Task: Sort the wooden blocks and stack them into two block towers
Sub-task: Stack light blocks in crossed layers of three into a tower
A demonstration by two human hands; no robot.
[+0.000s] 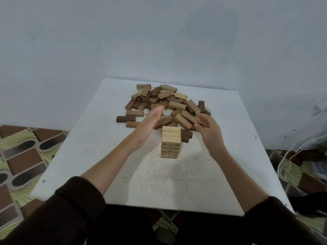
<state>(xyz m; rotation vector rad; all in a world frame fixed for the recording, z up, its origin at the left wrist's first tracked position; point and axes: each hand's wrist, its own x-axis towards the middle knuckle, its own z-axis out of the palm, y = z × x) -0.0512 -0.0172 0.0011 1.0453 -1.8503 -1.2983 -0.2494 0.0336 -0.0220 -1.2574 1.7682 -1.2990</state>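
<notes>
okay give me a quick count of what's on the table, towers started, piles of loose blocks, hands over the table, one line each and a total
Light wood tower: 1
Loose pile of mixed blocks: 1 (too jumbled to count the blocks one by one)
Hands over the white table: 2, the left hand and the right hand, neither holding a block
Total: 4

The near face of the pale block tower (pixel 171 142) has small dark marks in rows, one row on each layer. They look like printed numbers, but they are too small and blurry to read. One pale block (pixel 139 91) at the far left of the pile (pixel 164 105) also has tiny dark marks on its end, and these cannot be read either. No other words, labels or signs show anywhere.
</notes>
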